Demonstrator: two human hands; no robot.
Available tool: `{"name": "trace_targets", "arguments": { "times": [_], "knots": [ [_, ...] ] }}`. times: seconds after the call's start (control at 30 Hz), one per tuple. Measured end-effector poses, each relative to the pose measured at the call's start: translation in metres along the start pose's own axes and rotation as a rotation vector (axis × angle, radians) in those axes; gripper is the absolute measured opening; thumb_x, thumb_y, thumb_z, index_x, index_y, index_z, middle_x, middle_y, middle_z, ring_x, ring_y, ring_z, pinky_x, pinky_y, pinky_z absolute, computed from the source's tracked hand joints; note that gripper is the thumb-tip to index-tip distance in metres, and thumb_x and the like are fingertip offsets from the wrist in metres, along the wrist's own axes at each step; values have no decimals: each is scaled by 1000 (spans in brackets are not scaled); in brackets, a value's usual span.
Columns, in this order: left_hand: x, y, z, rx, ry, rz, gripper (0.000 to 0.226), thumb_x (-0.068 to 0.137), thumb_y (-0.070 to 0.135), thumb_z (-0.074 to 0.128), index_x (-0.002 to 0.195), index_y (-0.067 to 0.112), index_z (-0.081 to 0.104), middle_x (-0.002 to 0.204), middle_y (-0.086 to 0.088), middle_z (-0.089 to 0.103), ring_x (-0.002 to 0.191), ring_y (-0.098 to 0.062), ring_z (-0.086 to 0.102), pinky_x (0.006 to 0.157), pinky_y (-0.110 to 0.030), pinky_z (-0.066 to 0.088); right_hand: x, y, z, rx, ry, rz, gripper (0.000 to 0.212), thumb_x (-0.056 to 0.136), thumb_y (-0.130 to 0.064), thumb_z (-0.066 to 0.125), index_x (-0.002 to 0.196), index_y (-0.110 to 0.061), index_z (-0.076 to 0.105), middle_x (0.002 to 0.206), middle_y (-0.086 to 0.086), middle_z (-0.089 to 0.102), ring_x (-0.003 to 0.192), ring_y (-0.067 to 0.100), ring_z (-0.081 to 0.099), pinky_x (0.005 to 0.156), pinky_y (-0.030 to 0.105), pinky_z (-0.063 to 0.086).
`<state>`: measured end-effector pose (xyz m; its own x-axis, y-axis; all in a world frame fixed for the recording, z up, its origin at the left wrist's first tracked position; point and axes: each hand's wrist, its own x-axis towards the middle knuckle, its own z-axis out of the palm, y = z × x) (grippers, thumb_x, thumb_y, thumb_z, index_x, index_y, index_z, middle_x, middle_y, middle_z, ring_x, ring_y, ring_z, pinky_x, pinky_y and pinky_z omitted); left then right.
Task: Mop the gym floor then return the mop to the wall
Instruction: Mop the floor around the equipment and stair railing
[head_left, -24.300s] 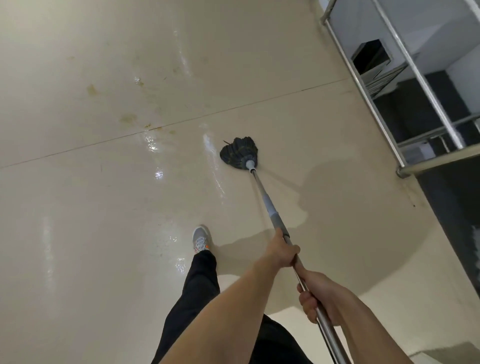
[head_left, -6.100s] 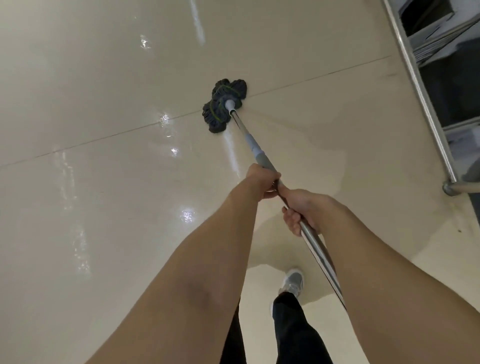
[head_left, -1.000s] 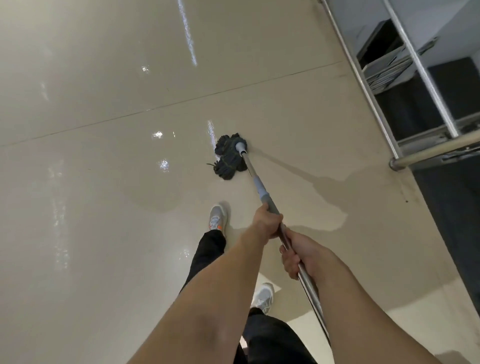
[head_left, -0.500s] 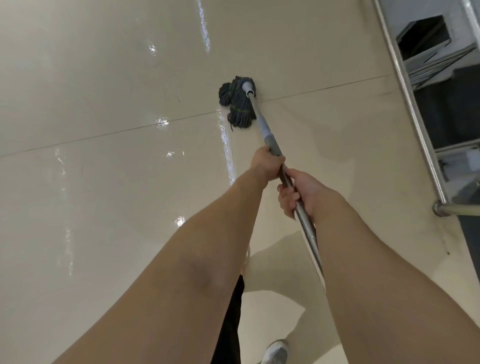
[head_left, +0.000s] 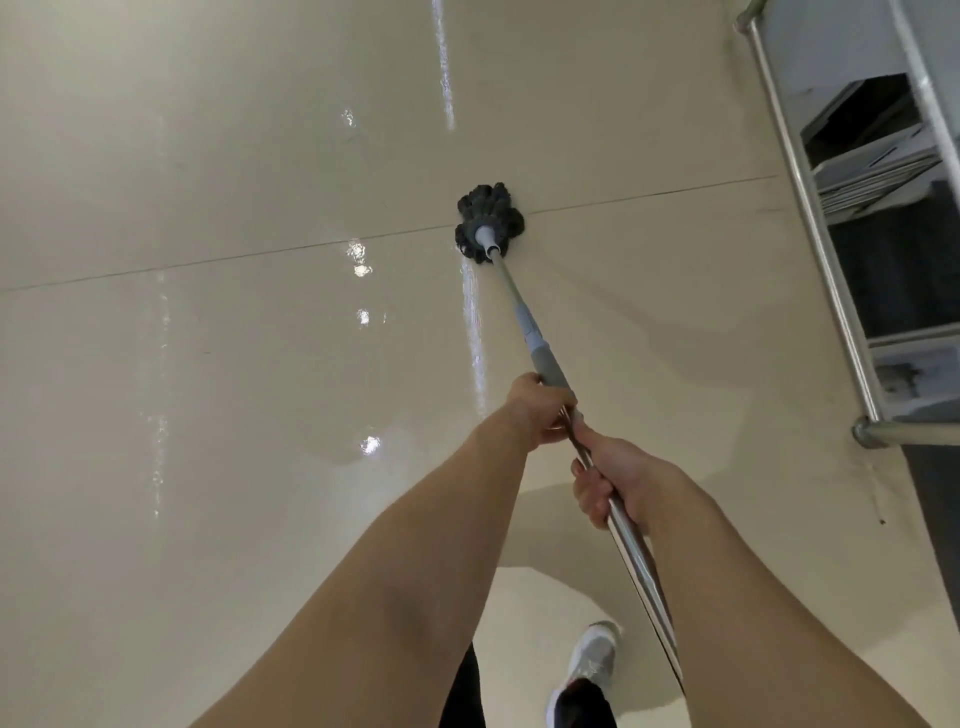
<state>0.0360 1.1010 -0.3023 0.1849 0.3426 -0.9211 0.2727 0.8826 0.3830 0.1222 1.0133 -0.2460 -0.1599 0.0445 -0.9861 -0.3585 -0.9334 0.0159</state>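
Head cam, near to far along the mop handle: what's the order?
Shoe → right hand → left hand → grey collar → mop head, sitting on the floor seam.

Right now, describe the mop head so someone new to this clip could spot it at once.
Follow the thin seam across the glossy beige floor. The mop head sits on it, at the far end of the metal pole held in both hands. It is the only dark, shaggy clump on the floor.

Overhead light streaks glare across the glossy floor (head_left: 208, 364), soft shadows pool below, and wide-angle bending curves the edges.
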Motion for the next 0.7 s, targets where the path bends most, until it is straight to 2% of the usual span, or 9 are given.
{"name": "trace_targets", "arguments": {
  "times": [0.13,0.3,0.43,0.5,0.57,0.6,0.63,0.67,0.7],
  "knots": [
    [-59,-80,31,-64,-7,-57,22,86,-7,57,107,-2,53,85,-19,61,72,-29,67,67,-41,62,-30,90,-28,-156,59,-2,65,90,-76,40,66,-16,36,46,-5,26,28,7,23,32,13,24],
    [-141,-194,74,-286,-83,-182,14,91,-10,49,101,0,46,95,-24,53,65,-27,57,43,-28,55,-69,211,-76,-398,155,0,60,95,-69,38,64,-18,33,50,-2,27,34,8,21,38,14,21],
    [-193,-251,86,-340,-145,-254,13,97,-6,41,88,4,42,81,-16,47,64,-23,50,48,-27,49,-100,267,-82,-552,228,120,59,96,-66,40,61,-19,32,46,-2,28,30,9,22,36,16,20],
    [-212,-266,79,-342,-181,-275,20,99,-3,38,82,5,42,77,-14,46,65,-21,48,54,-28,46,-108,279,-74,-772,255,170,57,101,-57,34,60,-17,36,40,4,34,31,15,30,40,21,31],
    [-219,-272,67,-312,-174,-237,21,100,-1,40,80,4,44,76,-13,47,66,-21,50,57,-28,48,-110,280,-58,-1061,263,197,62,108,-40,24,55,-17,48,37,14,45,43,26,44,65,37,50],
    [-221,-272,60,-282,-154,-194,18,99,0,43,82,3,46,75,-12,48,65,-21,51,56,-28,51,-111,278,-48,-1133,272,203,74,108,-41,18,52,-9,55,38,18,49,50,30,48,80,43,50],
    [-220,-272,53,-240,-123,-138,11,98,2,47,88,4,48,76,-12,49,64,-21,53,55,-28,52,-115,274,-36,-1177,300,203,84,107,-47,13,60,6,58,36,20,50,54,32,48,84,43,49],
    [-223,-268,44,-188,-99,-78,2,98,5,50,99,6,50,78,-11,52,63,-20,56,56,-28,52,-122,267,-22,-1249,348,188,85,107,-49,11,73,14,58,32,19,48,55,32,47,75,40,48],
    [-224,-264,35,-113,-74,-19,18,98,9,51,116,14,50,83,-8,56,64,-20,59,59,-28,52,-129,258,-7,-1316,416,139,78,108,-46,14,80,14,56,28,16,45,54,30,46,63,36,43]
  ]
}}
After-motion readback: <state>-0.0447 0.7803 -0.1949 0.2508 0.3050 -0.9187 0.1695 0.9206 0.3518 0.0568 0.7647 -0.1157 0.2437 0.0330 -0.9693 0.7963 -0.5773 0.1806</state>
